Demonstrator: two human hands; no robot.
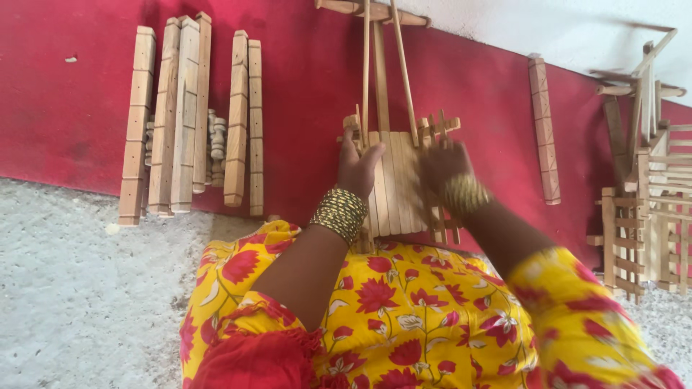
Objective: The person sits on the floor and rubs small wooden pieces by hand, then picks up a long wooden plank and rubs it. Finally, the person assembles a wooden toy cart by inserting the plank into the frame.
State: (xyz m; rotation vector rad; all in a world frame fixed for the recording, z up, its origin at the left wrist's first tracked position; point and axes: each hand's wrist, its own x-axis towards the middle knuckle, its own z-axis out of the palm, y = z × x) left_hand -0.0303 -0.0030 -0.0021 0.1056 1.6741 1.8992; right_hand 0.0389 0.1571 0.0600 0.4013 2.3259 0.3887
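- Left hand [357, 169] gripping the left edge of a small wooden slat frame [398, 184], fingers curled round its side rail.
- Right hand [443, 167], blurred, grasping the frame's right edge.
- Slat frame resting on a lap in yellow floral cloth [404, 317], propped against a red floor band [303, 86].
- Thin wooden sticks [382, 65] rising from the frame's top.
- Row of carved wooden posts [187, 115] lying well apart to the left.
- Single post [544, 130] to the right; finished slatted frames [645, 209] at far right.
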